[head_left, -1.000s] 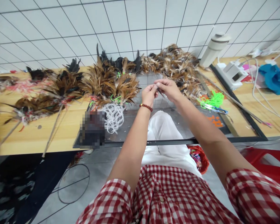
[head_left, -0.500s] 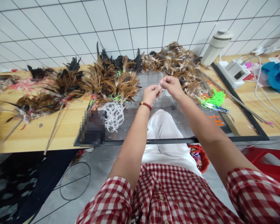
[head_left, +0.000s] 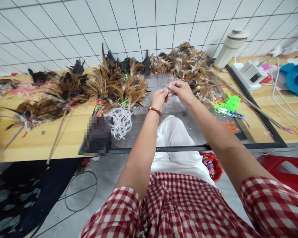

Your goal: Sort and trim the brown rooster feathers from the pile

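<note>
My left hand point(head_left: 159, 98), with a beaded bracelet point(head_left: 155, 111) at the wrist, is closed in a pinch above the glass panel point(head_left: 146, 127). Fingertip to fingertip with it, my right hand point(head_left: 182, 91) pinches too. Whatever lies between the fingers is too small to make out. Brown feather bunches point(head_left: 135, 89) lie just left of my hands, and a heap of loose brown and white feathers point(head_left: 188, 62) spreads behind and to the right. A tangle of white strips point(head_left: 120, 123) rests on the panel. Green ties point(head_left: 228, 103) lie to the right beside blue-handled scissors point(head_left: 232, 114).
Feathered sticks point(head_left: 57, 135) lie on the wooden table point(head_left: 47, 145) at left. A pale bottle point(head_left: 230, 48) and a white power strip point(head_left: 248, 76) with cables stand at right, near a thin rod point(head_left: 258, 110). Below are a red basket point(head_left: 217, 168) and a red stool point(head_left: 285, 170).
My joined fingertips have shifted slightly left, and a small dark bit now shows at them. The things on the table stay in place.
</note>
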`<state>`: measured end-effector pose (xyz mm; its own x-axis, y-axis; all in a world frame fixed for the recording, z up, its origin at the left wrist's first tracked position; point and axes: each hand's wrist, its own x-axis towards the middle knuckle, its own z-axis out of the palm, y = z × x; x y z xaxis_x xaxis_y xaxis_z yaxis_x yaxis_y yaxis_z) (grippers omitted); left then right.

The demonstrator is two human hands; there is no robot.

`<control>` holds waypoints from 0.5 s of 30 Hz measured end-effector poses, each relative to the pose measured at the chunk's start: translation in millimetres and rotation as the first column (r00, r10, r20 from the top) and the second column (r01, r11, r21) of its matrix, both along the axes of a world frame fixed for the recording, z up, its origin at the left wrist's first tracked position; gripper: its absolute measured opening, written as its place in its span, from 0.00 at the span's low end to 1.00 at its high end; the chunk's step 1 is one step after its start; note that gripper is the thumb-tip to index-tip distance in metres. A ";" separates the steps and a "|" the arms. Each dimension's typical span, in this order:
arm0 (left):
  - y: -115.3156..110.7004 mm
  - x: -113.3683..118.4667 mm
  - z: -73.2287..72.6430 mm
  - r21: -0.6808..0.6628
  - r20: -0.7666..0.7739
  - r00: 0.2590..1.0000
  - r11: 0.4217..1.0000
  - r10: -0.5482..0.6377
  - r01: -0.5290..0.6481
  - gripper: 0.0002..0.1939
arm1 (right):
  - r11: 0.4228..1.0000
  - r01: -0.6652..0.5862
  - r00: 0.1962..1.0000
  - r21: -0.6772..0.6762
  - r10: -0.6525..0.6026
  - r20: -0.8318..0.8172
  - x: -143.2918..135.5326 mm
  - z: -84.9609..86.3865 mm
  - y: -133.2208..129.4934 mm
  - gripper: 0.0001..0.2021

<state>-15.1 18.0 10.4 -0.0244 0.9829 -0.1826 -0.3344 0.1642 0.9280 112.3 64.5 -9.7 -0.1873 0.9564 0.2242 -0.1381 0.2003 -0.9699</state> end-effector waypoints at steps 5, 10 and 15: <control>7.3 -0.6 -6.0 0.003 -0.115 0.993 1.000 0.010 -0.010 0.16 | 1.000 -0.017 1.000 -0.002 0.017 -0.004 1.2 -0.9 4.5 0.28; -39.9 -5.9 55.0 0.280 -0.099 0.895 0.875 0.435 -0.395 0.11 | 0.976 0.209 0.973 -0.064 -0.214 -0.082 0.6 -0.5 6.7 0.27; -191.6 -34.4 79.2 0.597 0.016 0.938 0.749 0.348 -0.288 0.26 | 0.968 0.233 0.963 -0.090 -0.243 -0.114 -7.9 -3.7 5.4 0.27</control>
<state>-49.5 -173.5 89.6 -0.3414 0.8305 0.4402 -0.1792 -0.5172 0.8369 104.4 69.9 -13.4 0.0723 0.9849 0.1574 -0.2148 0.1695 -0.9619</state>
